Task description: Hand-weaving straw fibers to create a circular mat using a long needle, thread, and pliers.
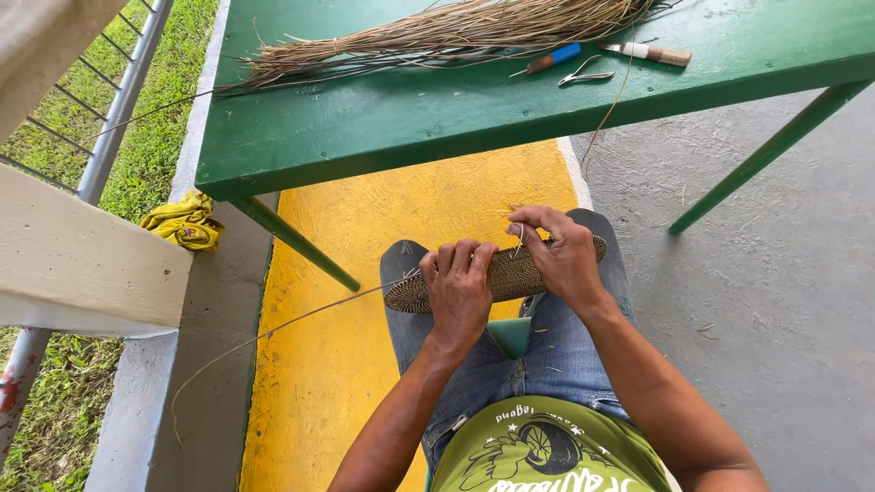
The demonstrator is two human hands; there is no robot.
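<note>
A flat oval woven basket piece (510, 273), brown and tightly coiled, rests on edge across my knees. My left hand (458, 287) grips its near rim, fingers curled over the top. My right hand (561, 251) holds the rim further right and pinches a thin pale fibre strand (519, 235) at the edge. A long loose strand (273, 333) trails from the basket's left end down to the floor.
A green table (383, 118) stands ahead with a bundle of dry fibres (437, 36), a blue-handled tool (556, 57), small metal snips (583, 75) and a wooden-handled knife (652, 53). A yellow cloth (187, 221) lies on the ledge at left, by a metal railing (123, 91).
</note>
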